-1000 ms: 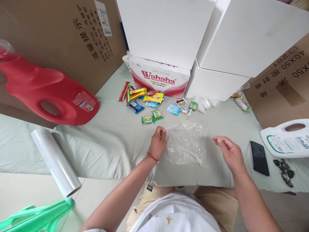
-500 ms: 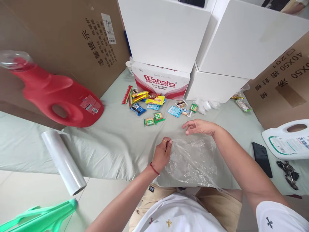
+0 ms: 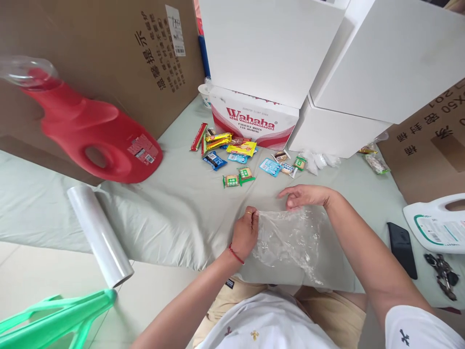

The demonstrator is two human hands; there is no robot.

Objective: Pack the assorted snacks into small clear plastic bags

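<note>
L hand (image 3: 246, 230) pinched clear plastic (image 3: 286, 237) at its upper L corner, thumb & fingers clamped tight. Bag or loose sheet, cdn't tell. R hand (image 3: 308, 195) was over the far edge of same, index pointing L, thumb side low against the film; whether it gripped or only touched, cdn't tell. Hands apart, a short gap btwn, R a bit farther out across the desk (image 3: 170, 213).

Key relation: plastic lay to the R of L hand and on the near side of R hand, so spread btwn the two & back twd the person. Crumpled, so long axis hard to fix; seemed to slant from L grip down to a wrinkled tail nr desk's front edge, lower R. L hand nearest the corner it held; R hand nearer the far edge. R forearm came round the plastic's R side.

Beyond the hands: 2 green-edged biscuit packs (image 3: 246, 173), nearest of the snacks, straight out past L hand. Light-blue packet (image 3: 271, 166) just behind, a bit R, out past R fingertips. Yellow pack (image 3: 241, 149) farther back, by Wahaha box (image 3: 254, 121). Phone (image 3: 401, 249) well off to R, past R forearm.
</note>
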